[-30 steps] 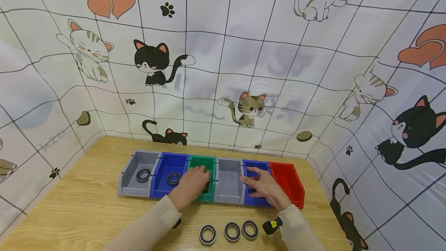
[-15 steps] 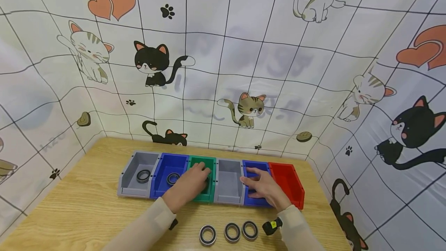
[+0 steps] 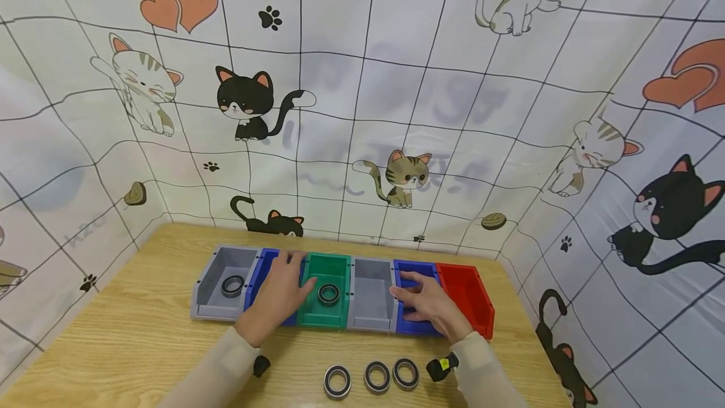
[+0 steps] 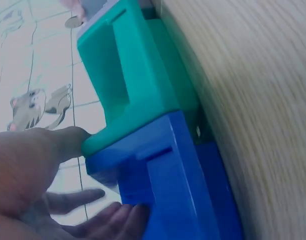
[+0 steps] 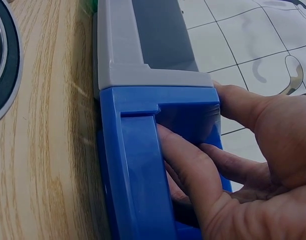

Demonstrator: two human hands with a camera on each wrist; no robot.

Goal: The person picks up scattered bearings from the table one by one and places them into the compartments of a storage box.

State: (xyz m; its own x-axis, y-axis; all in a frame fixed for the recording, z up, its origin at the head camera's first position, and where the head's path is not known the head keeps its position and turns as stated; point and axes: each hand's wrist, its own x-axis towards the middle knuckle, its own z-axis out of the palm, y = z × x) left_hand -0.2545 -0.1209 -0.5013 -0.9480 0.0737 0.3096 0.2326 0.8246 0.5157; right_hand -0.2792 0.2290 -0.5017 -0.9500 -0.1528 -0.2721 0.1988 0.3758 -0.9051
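My left hand [image 3: 279, 291] is over the left blue bin [image 3: 256, 279], its fingers extended and the thumb reaching to the rim shared with the green bin [image 3: 323, 318]. No object shows in its grasp; the floor of that blue bin is mostly hidden. A ball bearing [image 3: 328, 294] lies flat in the green bin, another bearing [image 3: 232, 286] in the left grey bin [image 3: 218, 311]. My right hand [image 3: 433, 304] rests at the right blue bin [image 5: 143, 165], fingers loosely bent inside and thumb near the rim beside the right grey bin [image 3: 370, 294]. Its fingers partly hide the bin's inside.
Three bearings lie on the wooden table [image 3: 141, 345] in front of the bins: a left one [image 3: 337, 382], a middle one [image 3: 377, 377] and a right one [image 3: 406, 374]. A red bin [image 3: 467, 294] ends the row. Behind hangs a cat-print curtain [image 3: 340, 112].
My left hand has lifted from the green bin and moved left over the blue bin, uncovering the bearing in the green bin and covering the blue bin's bearing. My right hand has stayed put.
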